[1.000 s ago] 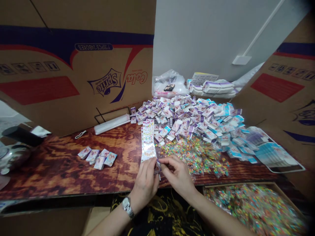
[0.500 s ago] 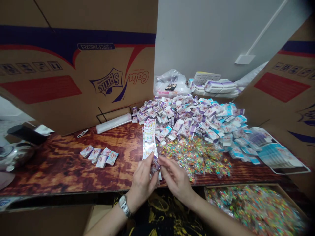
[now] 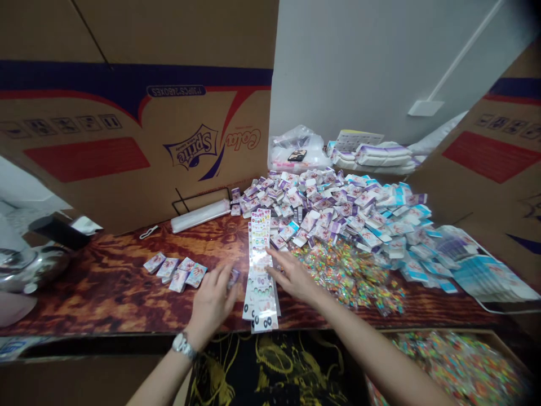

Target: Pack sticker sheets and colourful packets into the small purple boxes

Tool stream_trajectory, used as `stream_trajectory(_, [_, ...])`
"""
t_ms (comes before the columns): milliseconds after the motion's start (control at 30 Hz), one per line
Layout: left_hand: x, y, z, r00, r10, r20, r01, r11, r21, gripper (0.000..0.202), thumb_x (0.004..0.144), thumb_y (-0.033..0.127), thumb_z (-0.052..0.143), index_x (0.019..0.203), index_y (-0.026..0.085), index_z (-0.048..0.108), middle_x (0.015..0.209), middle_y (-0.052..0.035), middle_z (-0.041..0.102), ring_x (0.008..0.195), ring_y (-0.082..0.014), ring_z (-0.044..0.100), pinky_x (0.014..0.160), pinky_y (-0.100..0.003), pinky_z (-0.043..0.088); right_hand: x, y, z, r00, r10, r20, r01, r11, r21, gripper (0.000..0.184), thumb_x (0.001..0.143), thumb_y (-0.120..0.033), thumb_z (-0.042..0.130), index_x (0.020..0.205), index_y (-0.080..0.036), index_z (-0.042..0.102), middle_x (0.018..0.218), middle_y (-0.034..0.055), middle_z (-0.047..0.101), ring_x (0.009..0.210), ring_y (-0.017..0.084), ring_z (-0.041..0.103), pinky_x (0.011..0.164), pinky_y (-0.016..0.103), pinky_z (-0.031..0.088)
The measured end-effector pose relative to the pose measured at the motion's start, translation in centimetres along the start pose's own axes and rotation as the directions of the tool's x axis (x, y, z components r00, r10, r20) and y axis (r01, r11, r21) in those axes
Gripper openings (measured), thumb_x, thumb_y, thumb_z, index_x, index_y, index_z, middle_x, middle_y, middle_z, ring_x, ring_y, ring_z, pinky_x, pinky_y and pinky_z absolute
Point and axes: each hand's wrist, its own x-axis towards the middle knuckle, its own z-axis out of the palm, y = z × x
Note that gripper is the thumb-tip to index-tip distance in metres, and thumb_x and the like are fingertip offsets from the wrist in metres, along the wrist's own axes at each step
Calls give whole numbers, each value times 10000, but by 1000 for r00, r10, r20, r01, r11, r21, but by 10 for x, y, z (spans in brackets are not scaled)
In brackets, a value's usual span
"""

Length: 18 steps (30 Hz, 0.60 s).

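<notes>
A long stack of printed sticker sheets (image 3: 261, 270) lies on the wood-grain table (image 3: 105, 293), its far end near the pile. My right hand (image 3: 293, 276) rests open, with its fingertips at the right edge of these sheets. My left hand (image 3: 212, 299) is open above the table, its fingers spread. Just beyond those fingertips lies a small purple-and-white packet (image 3: 233, 277). A short group of similar packets (image 3: 175, 273) sits to the left of that hand. A watch (image 3: 183, 345) circles my left wrist.
A large heap of small packets (image 3: 333, 211) and a spread of colourful bagged pieces (image 3: 349, 276) fill the table's right. A tray of the same bags (image 3: 459, 366) sits below the front edge. Cardboard sheets (image 3: 127, 129) stand behind, and a metal bowl (image 3: 34, 269) sits far left.
My hands have parted and no longer pinch together at the sheets. The left hand has moved left, a packet now lies on the table, and the sheets lie flat and extend nearer the front edge.
</notes>
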Motion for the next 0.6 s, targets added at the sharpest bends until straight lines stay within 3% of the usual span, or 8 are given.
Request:
stream_trajectory(100, [-3, -33, 7, 994, -74, 75, 52, 964, 260, 379, 851, 249, 487, 1218, 154, 506, 1096, -161, 596, 954, -285, 565, 732, -398, 520, 37, 34, 3, 983, 3, 183, 42, 970, -240, 689, 835, -453, 554, 1392, -113, 334, 1438, 178, 325, 1339, 324, 256, 1056, 493, 285])
stream_trajectory(167, [-4, -42, 9, 995, -70, 74, 46, 957, 285, 393, 834, 255, 516, 1215, 157, 518, 1213, -187, 540, 1020, -306, 543, 771, -429, 509, 51, 46, 7, 969, 2, 246, 70, 957, -281, 733, 783, -495, 605, 1378, -136, 371, 1445, 167, 316, 1342, 356, 230, 1043, 523, 277])
stream_trajectory(300, [-2, -22, 5, 995, -100, 11, 100, 994, -36, 366, 839, 307, 519, 1179, 174, 548, 1222, -165, 551, 1073, -294, 532, 874, -464, 464, 55, 51, 16, 970, -26, 241, 96, 953, -286, 518, 801, -474, 602, 1247, -218, 539, 1327, 100, 505, 1276, 324, 363, 1020, 510, 300])
stream_trajectory(367, [1, 0, -1, 980, -168, 107, 195, 921, -337, 318, 853, 347, 504, 1117, 188, 581, 1067, -116, 636, 963, -243, 592, 834, -400, 490, 53, 48, 18, 978, -25, 205, 86, 951, -296, 374, 838, -440, 573, 1144, -229, 615, 1229, 78, 592, 1214, 296, 440, 1001, 485, 321])
stream_trajectory(433, [4, 26, -8, 913, -236, 333, 397, 696, -598, 312, 859, 409, 495, 1037, 181, 611, 923, -83, 665, 789, -188, 626, 704, -311, 515, 52, 43, 15, 986, -24, 167, 75, 950, -304, 264, 873, -397, 538, 1041, -237, 664, 1119, 58, 658, 1138, 271, 508, 978, 471, 340])
stream_trajectory(467, [6, 38, -11, 850, -250, 464, 522, 520, -676, 341, 856, 447, 492, 996, 164, 620, 856, -76, 666, 717, -170, 625, 644, -281, 510, 50, 38, 12, 989, -23, 149, 68, 949, -309, 239, 892, -371, 516, 1016, -238, 671, 1088, 51, 672, 1108, 258, 530, 973, 468, 343])
stream_trajectory(533, [11, 57, -17, 690, -178, 701, 720, 69, -691, 445, 851, 527, 458, 971, 129, 616, 830, -91, 665, 685, -160, 629, 602, -259, 499, 44, 23, -1, 994, -56, 96, 83, 950, -302, 229, 916, -324, 483, 1032, -234, 659, 1082, 46, 675, 1071, 233, 557, 971, 462, 347])
stream_trajectory(600, [18, 68, -20, 600, -59, 798, 740, -338, -581, 542, 851, 595, 389, 1029, 124, 589, 913, -118, 666, 748, -177, 645, 639, -285, 509, 30, 0, -19, 984, -177, 27, 178, 950, -256, 226, 920, -278, 475, 1074, -219, 630, 1081, 47, 672, 1031, 197, 579, 960, 426, 375])
